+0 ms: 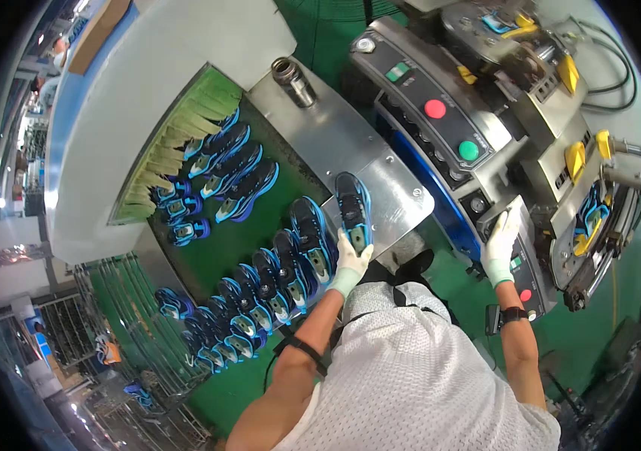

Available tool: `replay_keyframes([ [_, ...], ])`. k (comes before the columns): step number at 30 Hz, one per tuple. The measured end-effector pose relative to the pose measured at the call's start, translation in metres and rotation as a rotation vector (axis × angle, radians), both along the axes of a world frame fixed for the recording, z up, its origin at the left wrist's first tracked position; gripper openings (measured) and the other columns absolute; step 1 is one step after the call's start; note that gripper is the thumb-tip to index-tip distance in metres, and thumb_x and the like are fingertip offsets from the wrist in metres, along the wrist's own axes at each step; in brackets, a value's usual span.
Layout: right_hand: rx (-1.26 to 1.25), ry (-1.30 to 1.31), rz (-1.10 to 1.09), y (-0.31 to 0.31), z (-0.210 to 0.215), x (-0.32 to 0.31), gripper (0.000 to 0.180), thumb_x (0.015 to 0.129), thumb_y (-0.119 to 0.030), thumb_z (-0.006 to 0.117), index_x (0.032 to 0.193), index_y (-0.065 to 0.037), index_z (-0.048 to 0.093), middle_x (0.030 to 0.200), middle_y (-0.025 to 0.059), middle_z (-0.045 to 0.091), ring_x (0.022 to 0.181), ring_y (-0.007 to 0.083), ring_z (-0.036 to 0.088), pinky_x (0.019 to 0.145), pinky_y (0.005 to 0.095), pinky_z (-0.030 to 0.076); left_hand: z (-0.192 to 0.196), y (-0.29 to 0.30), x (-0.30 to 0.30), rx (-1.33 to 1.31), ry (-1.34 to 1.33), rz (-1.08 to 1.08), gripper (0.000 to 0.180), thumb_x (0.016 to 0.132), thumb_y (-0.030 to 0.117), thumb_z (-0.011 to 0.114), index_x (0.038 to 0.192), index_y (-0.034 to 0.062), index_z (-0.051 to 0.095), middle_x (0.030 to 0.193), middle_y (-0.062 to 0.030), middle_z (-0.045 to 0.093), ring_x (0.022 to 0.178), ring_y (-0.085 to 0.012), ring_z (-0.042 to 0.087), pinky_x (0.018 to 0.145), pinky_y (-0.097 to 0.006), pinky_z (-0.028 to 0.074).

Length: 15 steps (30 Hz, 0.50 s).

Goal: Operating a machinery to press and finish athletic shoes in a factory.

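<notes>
My left hand point(350, 267), in a white glove, grips a black-and-blue shoe point(352, 201) by its heel end. The shoe lies over the corner of a bare metal plate point(403, 197), its toe pointing away from me. On the right, my gloved right hand point(502, 246) rests against the dark control panel point(527, 252) of a machine, fingers stretched out and holding nothing that I can see. Left of the held shoe, a row of similar shoes point(266, 289) stands along the near edge of a green conveyor belt point(223, 259).
More shoes point(234, 169) sit farther back on the belt, by a green strip curtain point(178, 135) under a pale housing. A metal cylinder point(294, 83) stands on the plate. The machine carries red point(435, 109) and green buttons and yellow-tipped clamps point(576, 159). Wire racks point(65, 331) are at left.
</notes>
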State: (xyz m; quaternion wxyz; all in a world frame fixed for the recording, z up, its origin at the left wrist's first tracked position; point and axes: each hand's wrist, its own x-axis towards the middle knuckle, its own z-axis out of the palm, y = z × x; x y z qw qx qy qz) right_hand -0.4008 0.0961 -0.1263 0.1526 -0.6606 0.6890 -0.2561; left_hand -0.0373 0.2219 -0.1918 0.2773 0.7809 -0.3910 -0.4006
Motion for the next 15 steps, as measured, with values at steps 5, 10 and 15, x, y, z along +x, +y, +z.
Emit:
replay_keyframes([
  [5,0.172,0.473,0.292,0.025,0.013,0.039,0.108,0.074,-0.024,0.082,0.153,0.008,0.015,0.159,0.0311,0.018,0.149,0.0446,0.016,0.121,0.0525,0.016,0.084,0.052,0.065,-0.296,0.06,0.088,0.07,0.086,0.002,0.07,0.146,-0.0056,0.034,0.143,-0.0231,0.044,0.138,-0.0332,0.044,0.115,-0.041,0.037],
  [10,0.581,-0.288,0.41,0.045,0.007,0.24,0.097,0.079,-0.022,0.079,0.152,0.004,0.021,0.148,0.0297,0.038,0.14,0.0381,0.038,0.115,0.0413,0.033,0.026,0.069,0.076,-0.094,-0.043,0.317,0.093,0.078,0.014,0.08,0.149,-0.0061,0.023,0.144,-0.0265,0.037,0.136,-0.0381,0.04,0.115,-0.044,0.033],
  [15,0.561,-0.26,0.081,0.067,-0.114,0.322,0.09,0.073,-0.026,0.081,0.144,-0.002,0.032,0.131,0.0256,0.055,0.122,0.0373,0.056,0.101,0.046,0.045,-0.019,0.034,0.075,-0.026,0.055,0.322,0.085,0.071,0.003,0.076,0.141,-0.0078,0.027,0.136,-0.025,0.036,0.128,-0.039,0.043,0.111,-0.042,0.035],
])
